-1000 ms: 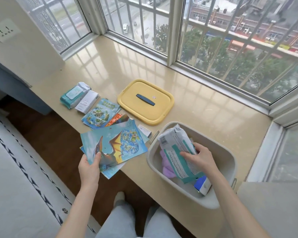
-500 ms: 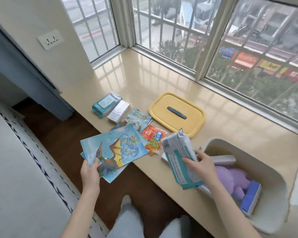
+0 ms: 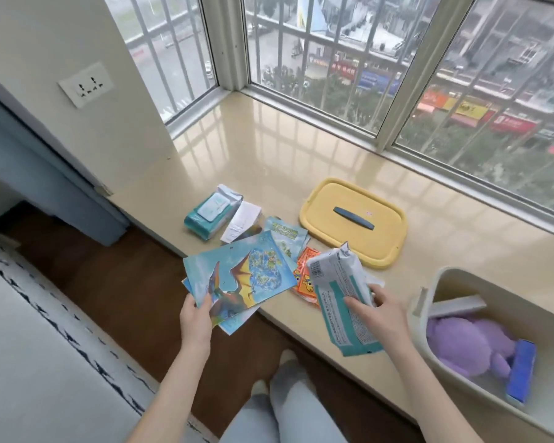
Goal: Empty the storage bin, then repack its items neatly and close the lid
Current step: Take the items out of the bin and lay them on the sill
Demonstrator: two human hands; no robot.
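My left hand grips a stack of blue dinosaur picture cards over the sill's front edge. My right hand holds a white and teal wipes pack above the sill, left of the beige storage bin. Inside the bin lie a purple plush toy, a blue box and a white box. The yellow lid with a dark handle lies flat on the sill. An orange packet lies under the wipes pack.
On the beige sill lie a teal wipes pack, a white box and a green-blue booklet. Barred windows run behind. A wall socket is at left. Wood floor and a rug lie below.
My right hand lifted the white and teal wipes pack out of the bin and carried it left over the sill. My view shifted left; my left hand kept holding the cards.
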